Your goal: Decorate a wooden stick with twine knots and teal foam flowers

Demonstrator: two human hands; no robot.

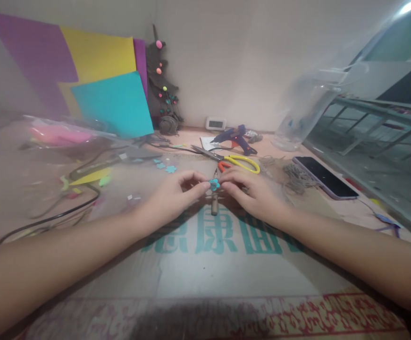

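The left hand (187,191) pinches the blue flower (214,184) at its left side, before the tabletop's far edge (187,139). The right hand (249,191) is just beside its right side, though blur hides whether those fingertips are clamped or apart

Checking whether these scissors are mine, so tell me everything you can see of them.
The scissors have dark grey, metallic-looking, pointed blades, aimed left and away, and smooth handle loops, seemingly plastic-coated: one yellow, one orange-red. They lie just beyond the right hand, on the near side of the glue gun. The hand partly hides the orange-red loop; whether it touches it, I cannot tell.
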